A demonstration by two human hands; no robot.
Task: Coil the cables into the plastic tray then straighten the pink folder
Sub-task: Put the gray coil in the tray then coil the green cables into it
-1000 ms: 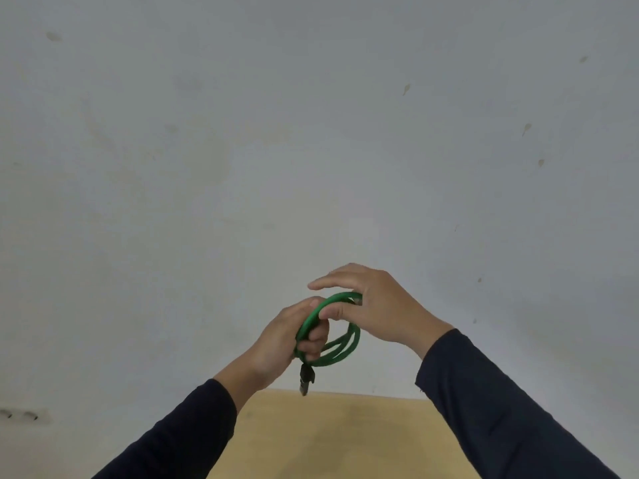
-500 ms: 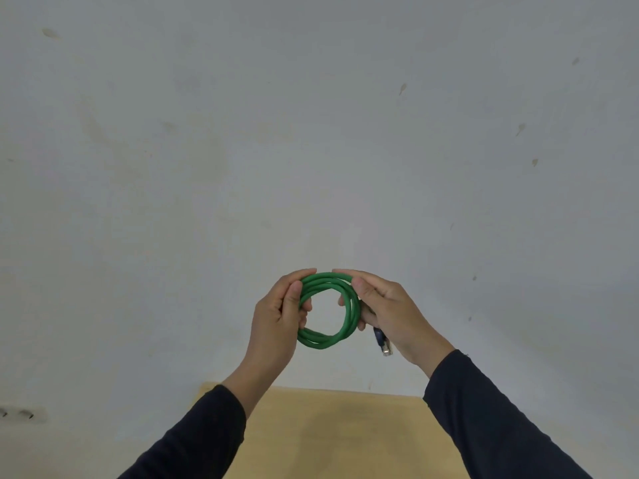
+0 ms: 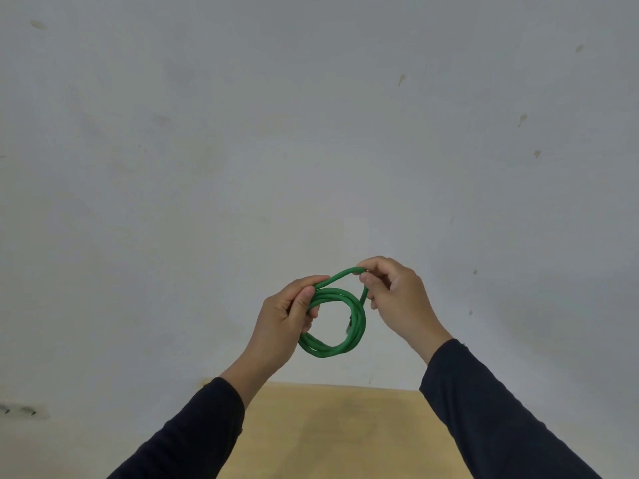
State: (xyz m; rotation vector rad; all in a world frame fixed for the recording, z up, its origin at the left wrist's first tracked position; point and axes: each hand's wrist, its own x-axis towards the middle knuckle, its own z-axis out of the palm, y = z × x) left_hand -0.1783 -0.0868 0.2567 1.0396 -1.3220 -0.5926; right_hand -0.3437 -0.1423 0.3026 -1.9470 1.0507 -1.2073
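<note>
A green cable (image 3: 345, 344), wound into a small coil of several loops, hangs in the air in front of a pale wall. My left hand (image 3: 283, 319) pinches the coil's left side between thumb and fingers. My right hand (image 3: 394, 295) grips one strand lifted up and to the right out of the coil. A dark plug end (image 3: 350, 324) shows behind the coil's right side. The plastic tray and the pink folder are out of view.
The far edge of a light wooden table (image 3: 332, 426) shows below my forearms. A grey-white wall (image 3: 311, 133) fills the rest of the view. A wall socket (image 3: 20, 409) sits low at the left edge.
The coil was first bunched between both hands, then held up as a flat ring. Now my right hand has pulled one strand up and right, away from the coil.
</note>
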